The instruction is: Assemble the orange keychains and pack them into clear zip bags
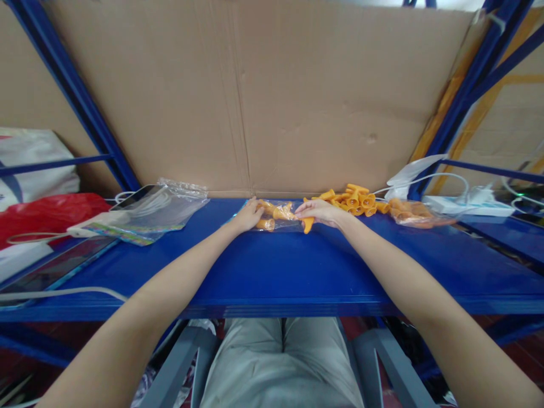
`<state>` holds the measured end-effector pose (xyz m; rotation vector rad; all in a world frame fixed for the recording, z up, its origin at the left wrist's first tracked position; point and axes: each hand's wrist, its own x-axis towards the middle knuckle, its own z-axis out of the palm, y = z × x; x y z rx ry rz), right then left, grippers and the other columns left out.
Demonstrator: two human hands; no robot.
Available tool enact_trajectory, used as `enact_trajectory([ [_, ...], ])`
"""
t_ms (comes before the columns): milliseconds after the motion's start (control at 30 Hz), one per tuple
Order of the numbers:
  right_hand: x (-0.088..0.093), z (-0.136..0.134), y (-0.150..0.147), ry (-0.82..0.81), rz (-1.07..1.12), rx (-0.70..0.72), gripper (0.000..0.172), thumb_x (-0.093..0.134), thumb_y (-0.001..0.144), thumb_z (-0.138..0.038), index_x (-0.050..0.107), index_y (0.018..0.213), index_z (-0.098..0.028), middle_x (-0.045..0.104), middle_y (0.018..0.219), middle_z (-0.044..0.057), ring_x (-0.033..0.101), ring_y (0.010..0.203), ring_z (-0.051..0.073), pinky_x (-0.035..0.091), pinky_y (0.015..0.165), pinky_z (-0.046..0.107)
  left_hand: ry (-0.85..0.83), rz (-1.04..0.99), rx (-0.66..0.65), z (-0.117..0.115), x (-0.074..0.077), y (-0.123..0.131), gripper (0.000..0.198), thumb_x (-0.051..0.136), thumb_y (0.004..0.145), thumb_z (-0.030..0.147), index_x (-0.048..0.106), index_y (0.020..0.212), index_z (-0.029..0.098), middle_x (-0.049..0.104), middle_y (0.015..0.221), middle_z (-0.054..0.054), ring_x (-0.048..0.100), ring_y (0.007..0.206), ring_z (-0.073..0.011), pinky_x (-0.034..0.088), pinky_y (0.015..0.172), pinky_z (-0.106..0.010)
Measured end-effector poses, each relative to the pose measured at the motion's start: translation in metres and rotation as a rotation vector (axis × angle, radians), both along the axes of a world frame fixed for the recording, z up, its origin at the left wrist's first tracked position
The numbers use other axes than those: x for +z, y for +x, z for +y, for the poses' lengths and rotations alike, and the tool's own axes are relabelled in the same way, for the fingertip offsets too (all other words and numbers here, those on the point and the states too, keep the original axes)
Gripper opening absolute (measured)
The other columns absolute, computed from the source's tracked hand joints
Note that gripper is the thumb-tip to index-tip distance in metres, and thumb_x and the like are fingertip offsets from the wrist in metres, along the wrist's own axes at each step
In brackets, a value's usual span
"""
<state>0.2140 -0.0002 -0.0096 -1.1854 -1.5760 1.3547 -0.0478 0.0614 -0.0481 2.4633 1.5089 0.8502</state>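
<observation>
A clear plastic bag [278, 211] with several orange plastic pieces inside lies flat on the blue shelf, between my hands. My left hand [250, 215] rests on the bag's left end, fingers curled over the plastic. At the right end, my right hand [321, 212] pinches an orange plastic piece [308, 225], shaped like a small horn with a crossbar, whose tip points down. How far that piece sits inside the bag's mouth is hidden by my fingers. Just right of my right hand is a pile of loose orange pieces [356, 200].
Another clear bag of orange pieces [410, 213] lies further right, near a white power strip [470, 206]. Flat clear bags [159, 212] are stacked at left, beside a red bag [55, 215] and cables. A cardboard sheet [276, 102] stands behind the blue shelf [280, 272].
</observation>
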Motion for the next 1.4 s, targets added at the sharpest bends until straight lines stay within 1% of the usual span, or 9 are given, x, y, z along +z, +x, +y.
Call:
enact_trajectory([
  [200,-0.004,0.001,-0.012,-0.054,0.147,-0.054,0.012,0.071,0.076,-0.002,0.066,0.075,-0.013,0.068,0.067,0.001,0.061,0.055,0.008,0.054,0.055,0.018,-0.042,0.021,0.055,-0.006,0.005,0.002,0.045,0.038,0.094,0.035,0.053,0.128,0.011,0.044,0.152,-0.019,0.034,0.146,-0.0253,0.022,0.121,-0.042],
  [333,0.002,0.004,-0.012,-0.064,0.318,-0.164,0.020,0.061,0.086,0.000,0.060,0.071,-0.014,0.061,0.060,-0.001,0.054,0.049,0.005,0.052,0.052,0.013,-0.052,0.004,0.065,-0.007,0.005,0.002,0.045,0.040,0.093,0.036,0.052,0.130,0.012,0.043,0.153,-0.018,0.036,0.145,-0.0254,0.022,0.121,-0.042],
  [533,-0.001,0.012,-0.008,-0.149,0.424,-0.204,0.019,0.051,0.091,-0.001,0.061,0.085,-0.016,0.065,0.070,0.000,0.063,0.061,0.008,0.060,0.069,0.018,-0.047,-0.026,0.052,-0.003,0.004,-0.001,0.044,0.040,0.093,0.036,0.055,0.128,0.014,0.046,0.151,-0.016,0.037,0.144,-0.0256,0.022,0.121,-0.043],
  [667,-0.001,0.012,-0.012,-0.197,0.414,-0.238,0.021,0.044,0.093,-0.003,0.060,0.091,-0.016,0.065,0.072,0.002,0.064,0.063,0.009,0.060,0.072,0.019,-0.054,-0.038,0.057,-0.003,0.005,-0.001,0.043,0.039,0.094,0.035,0.056,0.126,0.014,0.049,0.149,-0.016,0.037,0.144,-0.0248,0.023,0.120,-0.043],
  [800,-0.001,0.011,-0.015,-0.169,0.410,-0.307,0.025,0.038,0.094,-0.003,0.057,0.091,-0.017,0.064,0.072,0.003,0.065,0.066,0.010,0.060,0.078,0.022,-0.070,-0.036,0.073,-0.005,0.007,0.001,0.044,0.038,0.094,0.035,0.055,0.126,0.011,0.046,0.150,-0.019,0.037,0.144,-0.0251,0.023,0.120,-0.041],
  [933,-0.007,0.013,-0.017,-0.154,0.382,-0.264,0.026,0.035,0.093,-0.002,0.055,0.096,-0.019,0.065,0.077,0.003,0.069,0.078,0.012,0.058,0.086,0.029,-0.049,-0.048,0.054,-0.004,0.006,0.001,0.039,0.039,0.093,0.034,0.058,0.121,0.014,0.051,0.147,-0.016,0.038,0.143,-0.0254,0.025,0.119,-0.042],
  [1067,-0.011,0.015,-0.017,-0.164,0.331,-0.188,0.023,0.036,0.093,-0.004,0.051,0.099,-0.021,0.066,0.084,0.004,0.071,0.083,0.013,0.057,0.088,0.033,-0.032,-0.079,0.042,-0.002,0.005,-0.001,0.037,0.038,0.093,0.035,0.059,0.118,0.017,0.056,0.141,-0.014,0.040,0.142,-0.0248,0.027,0.119,-0.041],
  [1267,-0.004,0.007,-0.022,-0.226,0.393,-0.246,0.026,0.030,0.096,-0.005,0.050,0.102,-0.020,0.069,0.084,0.005,0.071,0.084,0.013,0.055,0.092,0.034,-0.052,-0.127,0.064,-0.005,0.007,0.001,0.034,0.040,0.092,0.035,0.059,0.114,0.018,0.059,0.136,-0.012,0.044,0.138,-0.0262,0.031,0.117,-0.041],
  [1400,-0.002,-0.001,-0.028,-0.249,0.314,-0.147,0.025,0.033,0.096,-0.006,0.054,0.098,-0.019,0.070,0.083,0.005,0.070,0.077,0.012,0.056,0.085,0.031,-0.057,-0.150,0.052,-0.009,0.011,0.004,0.031,0.037,0.093,0.031,0.060,0.110,0.018,0.065,0.125,-0.010,0.053,0.128,-0.0242,0.037,0.113,-0.037],
])
